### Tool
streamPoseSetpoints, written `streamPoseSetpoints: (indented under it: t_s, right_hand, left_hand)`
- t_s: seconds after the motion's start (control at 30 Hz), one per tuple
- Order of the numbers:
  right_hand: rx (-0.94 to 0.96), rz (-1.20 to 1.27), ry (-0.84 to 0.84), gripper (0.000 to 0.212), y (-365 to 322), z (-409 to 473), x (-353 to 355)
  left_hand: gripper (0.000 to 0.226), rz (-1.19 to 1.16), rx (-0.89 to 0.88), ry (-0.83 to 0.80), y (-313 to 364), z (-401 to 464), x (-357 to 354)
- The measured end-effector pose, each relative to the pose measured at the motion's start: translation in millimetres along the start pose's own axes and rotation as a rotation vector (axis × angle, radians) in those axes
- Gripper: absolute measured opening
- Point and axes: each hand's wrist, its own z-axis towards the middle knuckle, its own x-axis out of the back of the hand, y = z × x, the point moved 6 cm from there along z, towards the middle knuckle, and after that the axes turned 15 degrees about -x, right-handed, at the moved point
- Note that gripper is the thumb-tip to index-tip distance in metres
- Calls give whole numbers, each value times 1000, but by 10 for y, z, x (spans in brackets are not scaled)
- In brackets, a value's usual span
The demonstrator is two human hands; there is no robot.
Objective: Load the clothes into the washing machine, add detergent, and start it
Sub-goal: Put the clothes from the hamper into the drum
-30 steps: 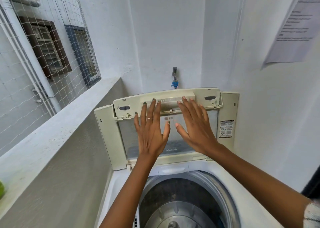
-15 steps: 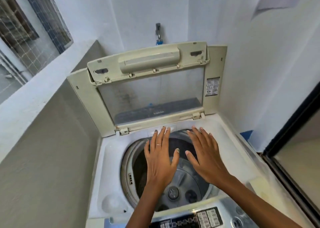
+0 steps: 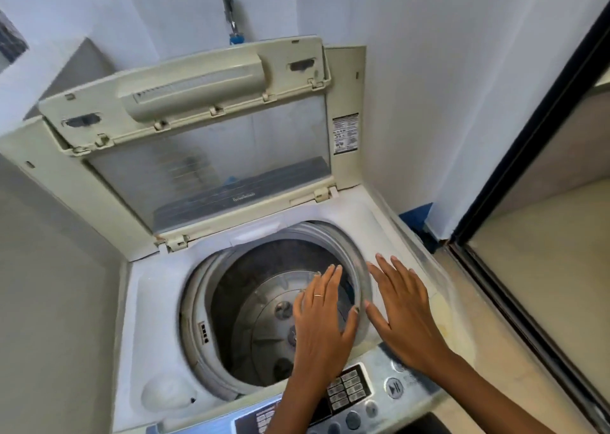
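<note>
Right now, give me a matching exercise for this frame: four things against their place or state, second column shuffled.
Things:
1. lid
2. drum
3. left hand
4. tap

States or places:
A. on the wall behind the machine
B. folded up and open
C. no clothes visible inside
D. flat, fingers straight, over the opening

Pairs: 1-B, 2-C, 3-D, 4-A

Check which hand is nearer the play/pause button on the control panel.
Right. The right hand has its wrist just above the play/pause button; the left hand hangs over the drum, further to the button's left.
</note>
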Motion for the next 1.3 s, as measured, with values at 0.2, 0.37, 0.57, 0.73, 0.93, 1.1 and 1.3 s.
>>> streamPoseSetpoints:
  t_s: [0.2,0.37,0.57,0.73,0.93,1.1,1.3]
  right_hand:
    - [-81,40,-2,60,521,318,230]
    - [-150,77,-54,63,1264,906,406]
    - [-191,115,-167,63,2383,1745,475]
    - [-282,99,-334,74,3135,2210,101]
    - [-219,5,-626,79,3587,2674,-1065]
    - [-180,-114,-780,71,3809,3059,-2162]
    - [-93,-255,-923,105,3838,3365,-3342]
  left_hand:
    - [57,-50,-53,-28,377,502,-439]
    - [56,-106,-44,-46,756,1259,-958]
    - [54,-304,147,-97,1146,2223,-1907]
    - [60,-438,463,-132,842,2690,-2874]
    - [56,-435,871,-102,-62,2690,-3886]
    - [55,-470,1127,-41,-799,2287,-4439]
    - [49,-527,1304,52,-1338,1779,-4907]
